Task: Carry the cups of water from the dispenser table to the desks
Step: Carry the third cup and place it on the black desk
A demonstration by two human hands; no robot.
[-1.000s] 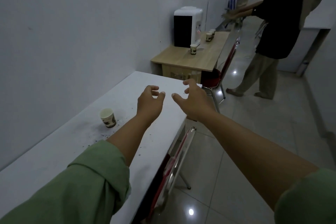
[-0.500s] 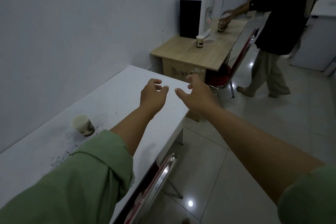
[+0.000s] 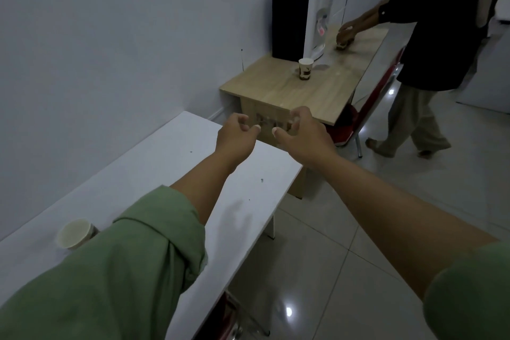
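Note:
My left hand [image 3: 236, 138] and my right hand [image 3: 301, 134] reach forward over the far end of the white desk [image 3: 154, 171], both empty with fingers curled apart. A paper cup [image 3: 305, 69] stands on the wooden dispenser table [image 3: 325, 91] in front of the white water dispenser [image 3: 302, 16], well beyond my hands. Another paper cup [image 3: 75, 233] sits on the white desk at lower left, partly hidden by my green sleeve. At the table's far end, another person's hands [image 3: 346, 34] cover further cups.
A person in a dark top [image 3: 438, 36] stands right of the dispenser table. A red chair [image 3: 367, 119] is tucked at that table's right side. Another red chair [image 3: 229, 320] is by the white desk. Glossy tiled floor [image 3: 358, 229] lies to the right. A wall runs along the left.
I have moved forward toward the dispenser table; it looks nearer and the cup on the white desk has slid back to lower left. The other person still reaches for the far cups.

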